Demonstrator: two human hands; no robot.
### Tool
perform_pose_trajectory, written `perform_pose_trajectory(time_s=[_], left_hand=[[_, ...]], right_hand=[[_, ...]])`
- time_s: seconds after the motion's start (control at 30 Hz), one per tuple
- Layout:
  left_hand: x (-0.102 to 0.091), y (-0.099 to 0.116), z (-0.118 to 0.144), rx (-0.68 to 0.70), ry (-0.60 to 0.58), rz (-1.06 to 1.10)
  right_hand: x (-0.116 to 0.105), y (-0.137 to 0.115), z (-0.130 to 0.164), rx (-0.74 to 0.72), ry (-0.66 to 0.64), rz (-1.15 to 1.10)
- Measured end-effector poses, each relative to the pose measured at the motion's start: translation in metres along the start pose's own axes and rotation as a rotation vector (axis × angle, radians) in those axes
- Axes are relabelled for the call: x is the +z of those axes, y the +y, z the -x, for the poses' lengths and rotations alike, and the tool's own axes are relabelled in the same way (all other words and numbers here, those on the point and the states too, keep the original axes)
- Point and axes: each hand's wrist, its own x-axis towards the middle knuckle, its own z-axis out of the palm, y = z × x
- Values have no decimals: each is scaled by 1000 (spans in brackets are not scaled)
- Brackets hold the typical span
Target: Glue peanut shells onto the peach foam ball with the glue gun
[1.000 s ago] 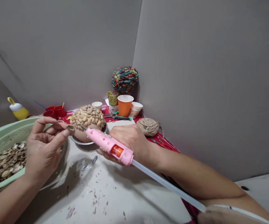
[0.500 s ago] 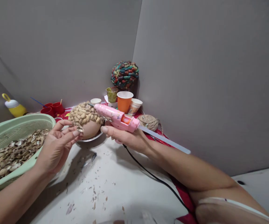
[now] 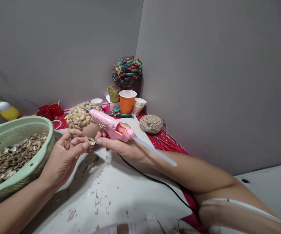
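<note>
The green basket [image 3: 36,154] of shells is cut off at the worktop's left edge. The left hand [image 3: 63,156], palm up, pinches a shell piece [image 3: 91,141] in a fingertip grip. Just beside it, the right hand [image 3: 121,146] closes its grip round the pink glue gun [image 3: 111,125], nozzle toward the shell-covered ball [image 3: 78,117].

An orange cup [image 3: 127,101] stands by a twine ball [image 3: 151,123] — behind them, a multicoloured ball [image 3: 127,71].

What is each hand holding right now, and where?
Right hand grips the pink glue gun by its handle; left hand pinches a shell piece at fingertips.
</note>
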Motion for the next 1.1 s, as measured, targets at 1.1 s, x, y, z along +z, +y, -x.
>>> perform_pose_trajectory(time_s=[1.1], left_hand=[[-9, -17, 2, 179, -24, -143]], right_hand=[[0, 23, -2, -105, 40, 69]])
